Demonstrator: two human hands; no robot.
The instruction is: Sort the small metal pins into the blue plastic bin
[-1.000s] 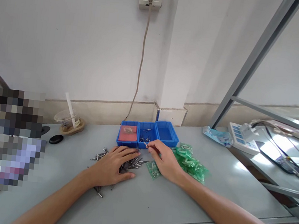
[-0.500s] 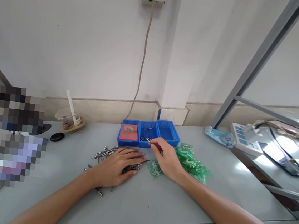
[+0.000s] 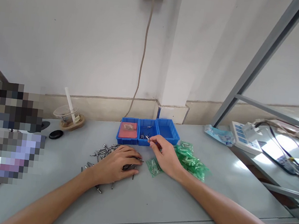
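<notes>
My left hand (image 3: 118, 163) curls palm-down over the near side of a loose pile of slim, rivet-like metal pins (image 3: 104, 151). Several pins show between its thumb and fingers. With thumb and forefinger pinched together, my right hand (image 3: 163, 153) holds a small metal pin (image 3: 149, 139) above the front edge of the middle blue bin (image 3: 147, 128). More pins lie inside that bin. Under the right wrist is a small green-tinted plastic bag (image 3: 154, 168) with metal pins in it. A heap of similar green bags (image 3: 191, 162) lies to its right.
The left blue bin (image 3: 127, 142) holds a red piece with a small clear bag on it; the right blue bin (image 3: 167, 130) adjoins the middle one. A lidded cup (image 3: 68, 114) and black round object (image 3: 55, 134) stand left. A white power strip (image 3: 245, 139) lies right.
My left hand has drawn slightly back and its fingers have bent in more, shifting pins. The right hand stays pinched at the middle bin. The view has moved a little.
</notes>
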